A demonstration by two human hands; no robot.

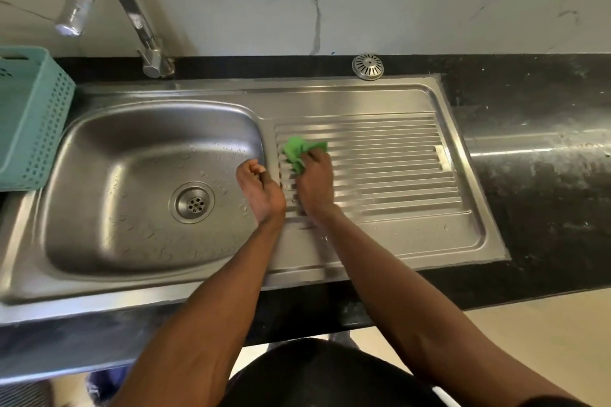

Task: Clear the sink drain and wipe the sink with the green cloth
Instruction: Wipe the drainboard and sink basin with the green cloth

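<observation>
Wiping underway: crumpled green cloth (299, 153) lies on the ribbed stainless draining board (390, 172), just right of the steel sink basin (132, 155). Right hand (314, 187) grips it, knuckles up, pressing down. Left hand (259, 190) loosely curled, holding nothing, at the basin's edge. Risk: cloth bunches and skips the grooves, leaving droplets; basin and round perforated drain (192, 202) may go unwiped.

green cloth (302, 151): crumpled, on ribbed drainboard | sink (99, 155): steel, wet | drain (194, 202): bare, perforated
</observation>
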